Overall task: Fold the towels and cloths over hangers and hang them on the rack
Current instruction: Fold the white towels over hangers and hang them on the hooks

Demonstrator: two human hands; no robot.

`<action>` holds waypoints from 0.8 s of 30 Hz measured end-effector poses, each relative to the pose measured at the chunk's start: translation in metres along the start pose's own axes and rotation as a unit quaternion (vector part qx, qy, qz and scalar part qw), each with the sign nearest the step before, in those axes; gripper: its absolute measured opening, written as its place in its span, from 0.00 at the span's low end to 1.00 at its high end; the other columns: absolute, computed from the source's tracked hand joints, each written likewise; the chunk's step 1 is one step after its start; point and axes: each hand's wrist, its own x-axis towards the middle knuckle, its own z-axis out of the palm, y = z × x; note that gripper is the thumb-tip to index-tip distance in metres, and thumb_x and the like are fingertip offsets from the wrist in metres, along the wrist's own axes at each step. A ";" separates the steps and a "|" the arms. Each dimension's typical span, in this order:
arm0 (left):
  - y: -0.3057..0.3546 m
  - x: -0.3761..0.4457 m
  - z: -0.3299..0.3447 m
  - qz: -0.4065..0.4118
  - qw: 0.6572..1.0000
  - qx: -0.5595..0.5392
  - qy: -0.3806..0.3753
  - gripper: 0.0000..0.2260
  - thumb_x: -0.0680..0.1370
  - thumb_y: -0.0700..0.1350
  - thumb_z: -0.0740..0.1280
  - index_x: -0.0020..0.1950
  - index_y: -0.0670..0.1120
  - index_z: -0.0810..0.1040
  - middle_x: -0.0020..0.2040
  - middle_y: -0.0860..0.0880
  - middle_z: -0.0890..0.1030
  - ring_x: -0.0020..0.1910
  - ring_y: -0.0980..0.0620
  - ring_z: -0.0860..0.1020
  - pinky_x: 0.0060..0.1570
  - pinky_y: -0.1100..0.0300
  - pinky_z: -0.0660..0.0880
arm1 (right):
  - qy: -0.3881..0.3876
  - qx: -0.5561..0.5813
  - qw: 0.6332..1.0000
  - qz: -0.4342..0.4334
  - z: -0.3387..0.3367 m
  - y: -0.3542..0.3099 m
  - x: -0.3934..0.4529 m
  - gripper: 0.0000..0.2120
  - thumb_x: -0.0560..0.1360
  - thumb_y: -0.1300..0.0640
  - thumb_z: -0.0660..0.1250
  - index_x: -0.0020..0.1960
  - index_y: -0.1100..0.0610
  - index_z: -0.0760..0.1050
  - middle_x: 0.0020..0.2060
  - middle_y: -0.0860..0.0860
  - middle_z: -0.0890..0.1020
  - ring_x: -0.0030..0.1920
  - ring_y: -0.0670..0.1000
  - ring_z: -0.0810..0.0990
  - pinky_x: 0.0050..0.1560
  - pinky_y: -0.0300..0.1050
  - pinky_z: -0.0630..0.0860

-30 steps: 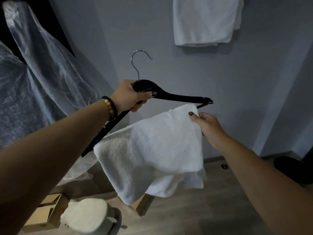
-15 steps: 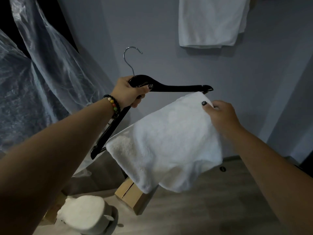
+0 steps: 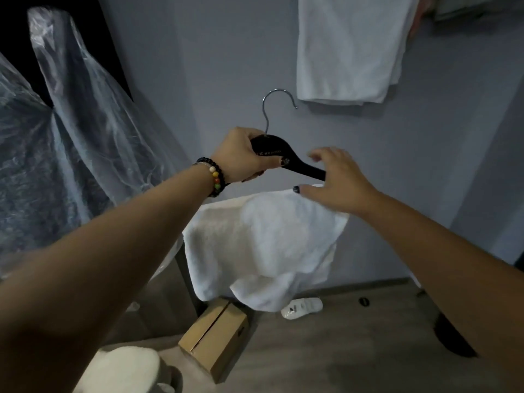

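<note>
Fluffy white towel (image 3: 261, 239) over black hanger (image 3: 286, 160)

The left hand (image 3: 241, 154) holds the hanger (image 3: 279, 153) at its neck, hook up. A towel (image 3: 261, 245) drapes below it, the right hand (image 3: 337, 182) above the towel's right end. Another towel (image 3: 351, 46) hangs upper right. A box (image 3: 215, 336) lies on the floor (image 3: 340, 350) beneath, plastic sheeting (image 3: 71, 131) to the left.
</note>
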 end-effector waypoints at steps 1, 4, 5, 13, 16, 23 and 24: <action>0.002 0.000 -0.003 0.014 1.000 0.009 0.004 0.10 0.72 0.42 0.75 0.48 0.37 0.80 0.28 0.44 0.78 0.20 0.53 0.72 0.21 0.62 0.68 | -0.038 0.028 0.999 -0.017 -0.004 -0.013 0.009 0.20 0.69 0.46 0.74 0.56 0.51 0.74 0.52 0.50 0.78 0.53 0.51 0.76 0.52 0.44 0.73; 0.003 -0.003 -0.013 0.050 0.998 0.007 0.026 0.08 0.71 0.42 0.76 0.46 0.42 0.81 0.29 0.46 0.82 0.23 0.52 0.77 0.25 0.61 0.73 | -0.108 0.137 0.985 0.003 -0.013 -0.034 0.030 0.12 0.71 0.50 0.74 0.37 0.52 0.73 0.31 0.47 0.75 0.32 0.44 0.75 0.32 0.36 0.70; -0.001 -0.005 -0.017 0.054 0.997 -0.003 0.047 0.09 0.70 0.42 0.77 0.46 0.42 0.81 0.31 0.47 0.83 0.25 0.51 0.80 0.28 0.60 0.75 | -0.125 0.151 0.981 0.005 -0.014 -0.039 0.036 0.16 0.71 0.51 0.74 0.33 0.54 0.70 0.28 0.47 0.71 0.27 0.42 0.71 0.28 0.34 0.66; -0.099 -0.063 -0.028 0.021 0.944 0.013 0.328 0.24 0.76 0.48 0.70 0.69 0.46 0.68 0.65 0.53 0.71 0.65 0.54 0.70 0.66 0.56 0.68 | -0.110 0.192 0.973 0.064 0.002 -0.055 0.063 0.16 0.72 0.50 0.73 0.34 0.58 0.72 0.26 0.51 0.72 0.23 0.46 0.67 0.27 0.39 0.63; -0.138 -0.090 -0.017 -0.090 0.910 0.001 0.405 0.27 0.74 0.50 0.72 0.69 0.43 0.69 0.67 0.46 0.70 0.66 0.45 0.69 0.67 0.45 0.67 | -0.128 0.258 0.951 0.109 -0.011 -0.060 0.070 0.13 0.74 0.50 0.70 0.39 0.57 0.72 0.28 0.51 0.70 0.24 0.47 0.65 0.26 0.40 0.61; -0.143 -0.102 0.036 -0.290 0.760 -0.377 0.442 0.45 0.65 0.54 0.77 0.76 0.44 0.59 0.73 0.43 0.66 0.70 0.41 0.69 0.66 0.46 0.70 | -0.122 0.270 0.950 0.099 -0.027 -0.112 0.089 0.23 0.75 0.38 0.64 0.33 0.54 0.65 0.23 0.48 0.65 0.22 0.47 0.60 0.25 0.38 0.57; -0.144 -0.098 0.037 -0.338 0.723 -0.423 0.429 0.44 0.69 0.54 0.76 0.77 0.43 0.57 0.74 0.42 0.65 0.71 0.40 0.68 0.67 0.46 0.68 | -0.112 0.267 0.952 0.099 -0.029 -0.118 0.092 0.23 0.75 0.37 0.64 0.34 0.55 0.65 0.24 0.49 0.66 0.21 0.47 0.61 0.24 0.38 0.58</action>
